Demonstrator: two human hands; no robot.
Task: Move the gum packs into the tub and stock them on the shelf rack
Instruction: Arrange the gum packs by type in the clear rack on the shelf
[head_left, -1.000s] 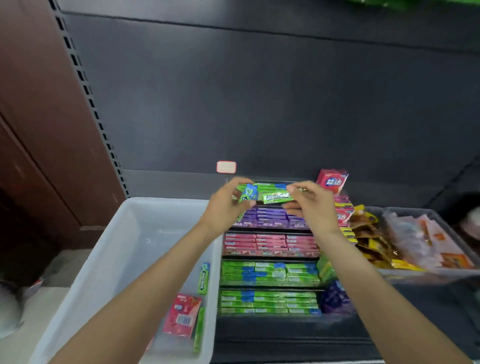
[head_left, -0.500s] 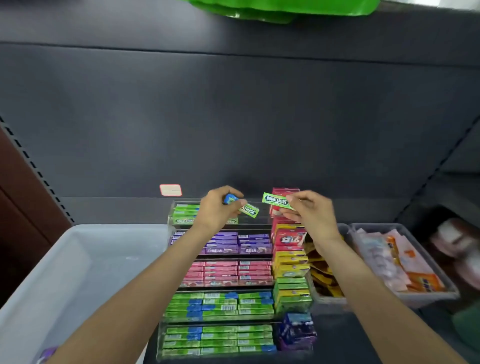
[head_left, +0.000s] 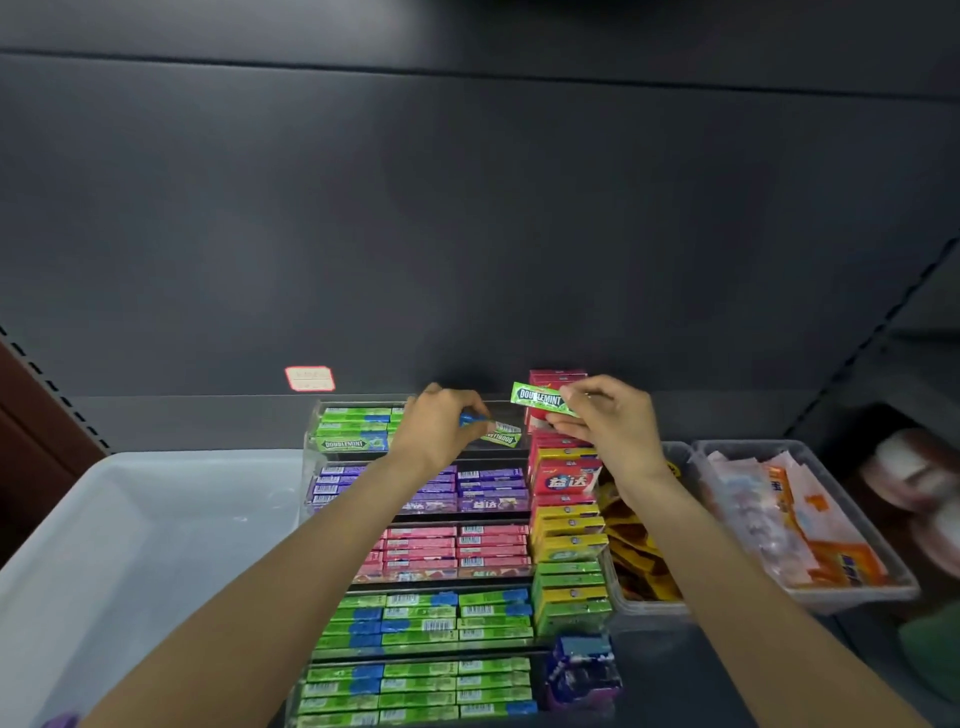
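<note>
A clear tiered shelf rack (head_left: 311, 452) holds rows of green, purple and pink gum packs. My left hand (head_left: 441, 423) pinches a green Doublemint pack (head_left: 501, 434) low over the right side of the rack's top tier. My right hand (head_left: 605, 421) holds a second green Doublemint pack (head_left: 540, 399) a little higher, in front of the red boxes. Several green packs (head_left: 353, 428) lie in the left side of the top tier. The white tub (head_left: 130, 519) sits to the left of the rack.
A column of red, yellow and green boxes (head_left: 566, 519) stands right of the rack. Two grey bins, one with snack sachets (head_left: 810, 525), lie further right. A dark back panel rises behind, with a red price tag (head_left: 310, 378) on it.
My left hand has lowered its pack toward the top tier's right side. My right hand has stayed near the red boxes with its pack. The camera view has shifted slightly.
</note>
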